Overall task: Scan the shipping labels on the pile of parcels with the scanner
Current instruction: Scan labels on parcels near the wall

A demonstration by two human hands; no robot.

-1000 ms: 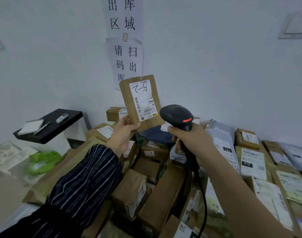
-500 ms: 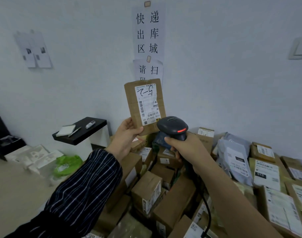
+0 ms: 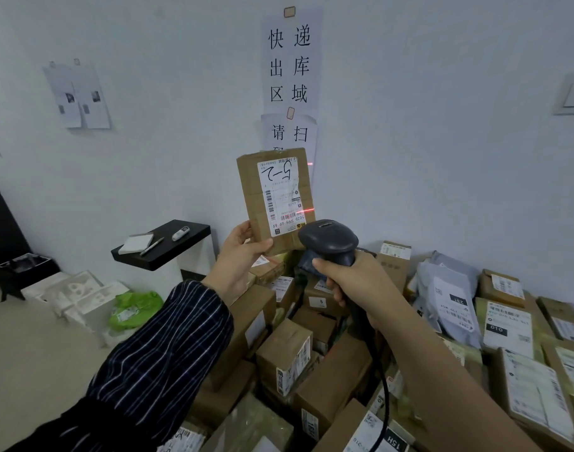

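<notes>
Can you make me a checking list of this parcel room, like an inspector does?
Surface: pile of parcels hides what is under it.
Job's things: parcel held upright, label facing the camera; scanner aimed at it, red line near the label's lower right.
Clutter: green bag and white foam on the floor.
Hands: left hand holds the parcel's bottom; right hand grips the scanner.
Cables: black cable hangs from the scanner.
Surroundings: white wall with signs; black shelf with pad and pen.
</notes>
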